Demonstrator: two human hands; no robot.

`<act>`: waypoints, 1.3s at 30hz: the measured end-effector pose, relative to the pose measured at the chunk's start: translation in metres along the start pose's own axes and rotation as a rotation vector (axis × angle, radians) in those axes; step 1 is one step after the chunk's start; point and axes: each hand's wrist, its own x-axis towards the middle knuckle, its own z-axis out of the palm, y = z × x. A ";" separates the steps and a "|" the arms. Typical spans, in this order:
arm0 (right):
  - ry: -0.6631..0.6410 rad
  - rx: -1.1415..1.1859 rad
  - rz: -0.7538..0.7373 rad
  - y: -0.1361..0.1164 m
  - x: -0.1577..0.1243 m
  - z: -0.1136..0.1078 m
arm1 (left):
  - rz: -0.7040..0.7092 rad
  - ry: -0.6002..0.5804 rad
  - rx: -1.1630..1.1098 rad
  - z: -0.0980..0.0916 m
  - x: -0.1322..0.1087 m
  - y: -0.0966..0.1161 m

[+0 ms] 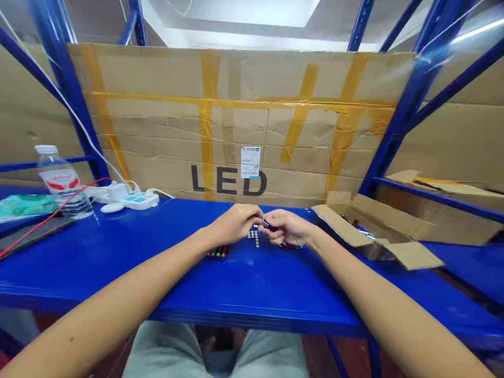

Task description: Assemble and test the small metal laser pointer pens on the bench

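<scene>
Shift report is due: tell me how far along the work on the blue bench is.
Seemingly done: slim pieces in a row by the left hand. In hand: a small purple piece, pinched between that hand and the right hand. Left: a cluster of small round cells, loose pieces under the right hand; the open cardboard box may hold more.

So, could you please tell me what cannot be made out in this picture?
Head view, small part between left hand and right hand: mostly covered by fingers, too small to identify.
Head view, cardboard box: contents hidden by its flaps.
Head view, white label: print too small to read.
</scene>
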 end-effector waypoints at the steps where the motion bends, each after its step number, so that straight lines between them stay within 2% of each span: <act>1: 0.048 -0.001 -0.020 0.000 0.000 0.003 | -0.011 0.008 -0.013 0.000 0.000 0.000; 7: 0.286 -0.178 -0.201 0.003 0.003 0.013 | -0.114 0.066 -0.063 0.001 -0.001 -0.001; 14: 0.439 -0.444 -0.355 0.007 0.008 0.010 | -0.249 0.083 -0.200 0.004 -0.002 -0.009; 19: 0.478 -0.672 -0.459 0.007 0.008 0.012 | -0.237 0.111 -0.191 0.006 -0.003 -0.009; 24: 0.557 -1.025 -0.533 0.009 0.010 0.016 | -0.189 0.113 -0.100 0.006 -0.002 -0.007; 27: 0.538 -1.095 -0.522 0.008 0.009 0.016 | -0.151 0.125 -0.061 0.005 -0.002 -0.006; 33: 0.422 -1.071 -0.411 0.001 0.004 0.010 | -0.035 0.122 0.010 0.005 -0.003 -0.005; 39: 0.464 -1.065 -0.476 -0.002 0.003 0.009 | -0.109 0.184 -0.016 0.009 -0.003 -0.003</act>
